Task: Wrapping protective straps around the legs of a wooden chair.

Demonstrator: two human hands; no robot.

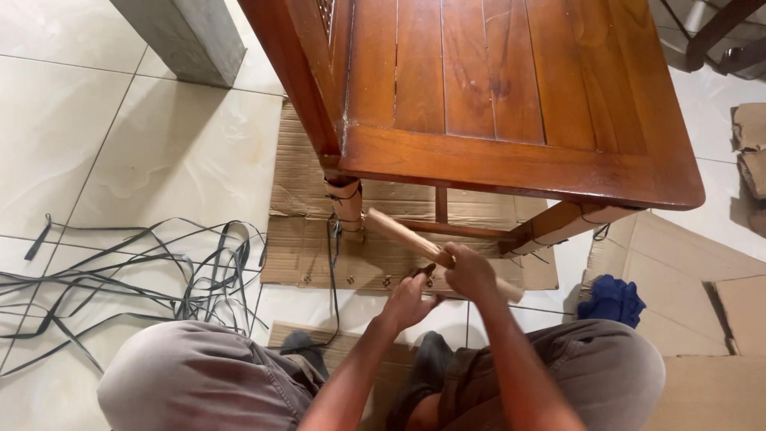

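1. The wooden stick (415, 242) slants from upper left, near the wrapped chair leg (348, 206), down to the right.
2. The right hand (471, 271) is closed around its lower part.
3. The left hand (411, 299) sits just below, fingers curled; what it pinches is unclear.
4. Cardboard (307, 247) and loose black straps (159, 275) lie on the floor.
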